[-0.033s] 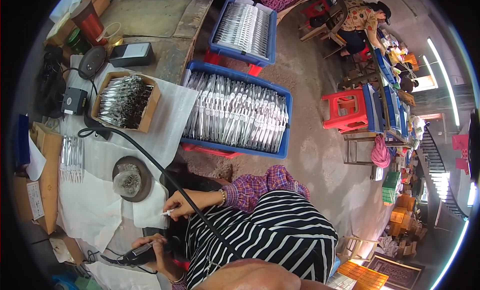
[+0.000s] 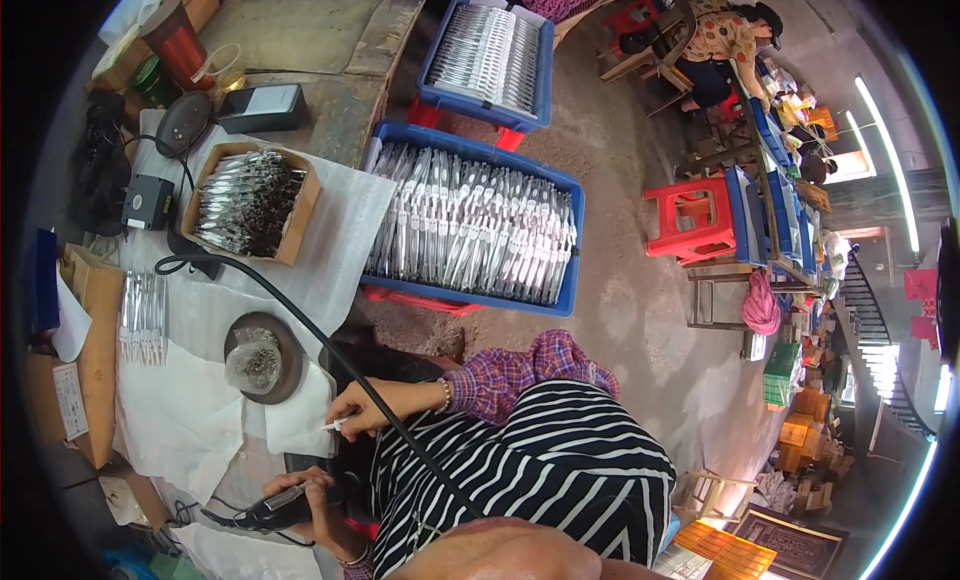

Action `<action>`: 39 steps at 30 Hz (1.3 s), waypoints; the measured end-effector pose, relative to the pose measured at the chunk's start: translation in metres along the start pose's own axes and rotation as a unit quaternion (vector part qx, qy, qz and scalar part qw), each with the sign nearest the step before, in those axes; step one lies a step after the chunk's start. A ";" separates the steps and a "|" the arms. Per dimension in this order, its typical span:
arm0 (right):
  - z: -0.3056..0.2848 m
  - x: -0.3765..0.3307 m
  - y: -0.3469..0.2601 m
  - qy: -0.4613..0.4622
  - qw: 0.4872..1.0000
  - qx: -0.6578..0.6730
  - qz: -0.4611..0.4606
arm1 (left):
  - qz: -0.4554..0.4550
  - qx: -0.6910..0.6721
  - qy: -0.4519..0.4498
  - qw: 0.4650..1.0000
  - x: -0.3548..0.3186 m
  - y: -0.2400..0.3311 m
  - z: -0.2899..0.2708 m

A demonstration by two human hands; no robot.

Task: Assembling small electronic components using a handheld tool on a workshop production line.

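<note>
My right hand (image 2: 368, 408) comes from a plaid sleeve and is closed in a pinch on a small white piece (image 2: 340, 423) at the edge of the table sheet. Lower in the view, my left hand (image 2: 316, 495) is wrapped round a black handheld tool (image 2: 268, 510) with a silver-grey part on top and a cord behind it. The exact kind of tool cannot be made out. Beyond my right hand stands a round dark dish (image 2: 287, 338) with a clear plastic bag (image 2: 254, 368) of tiny metal parts. White sheeting (image 2: 180, 420) covers the table under both.
A thick black bendable arm (image 2: 335, 350) crosses above my right hand. A cardboard box (image 2: 308, 202) holds thin metal pieces; several more lie in a row (image 2: 145, 318). Blue crates (image 2: 577, 220) of silver-and-white pieces stand on red stools. Another person (image 2: 715, 40) sits at a far bench.
</note>
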State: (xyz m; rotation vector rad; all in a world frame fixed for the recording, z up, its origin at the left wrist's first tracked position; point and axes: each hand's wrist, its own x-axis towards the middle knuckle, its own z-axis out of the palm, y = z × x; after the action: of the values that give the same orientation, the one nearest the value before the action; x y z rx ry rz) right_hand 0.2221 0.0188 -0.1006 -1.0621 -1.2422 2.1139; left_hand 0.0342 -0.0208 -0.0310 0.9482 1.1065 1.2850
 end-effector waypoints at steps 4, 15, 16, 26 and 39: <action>-0.001 0.000 0.003 -0.005 1.000 0.003 -0.001 | -0.019 0.025 0.019 0.999 0.000 0.001 0.002; -0.001 0.002 0.006 -0.003 1.000 0.018 -0.011 | -0.042 0.036 0.030 0.998 0.003 0.003 0.005; -0.001 0.002 0.006 -0.004 1.000 0.019 -0.010 | -0.047 0.044 0.027 0.998 0.004 0.002 0.003; -0.003 0.002 0.004 0.006 1.000 0.006 -0.008 | -0.048 0.058 0.022 0.997 0.008 -0.004 -0.001; -0.003 0.001 0.000 0.024 0.999 -0.007 -0.037 | -0.057 0.068 0.041 0.995 0.008 -0.011 -0.010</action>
State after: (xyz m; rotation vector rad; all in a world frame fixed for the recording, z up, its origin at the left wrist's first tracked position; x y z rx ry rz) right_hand 0.2242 0.0211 -0.1016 -1.0505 -1.2570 2.0146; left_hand 0.0268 -0.0138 -0.0452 0.9247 1.3067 1.1770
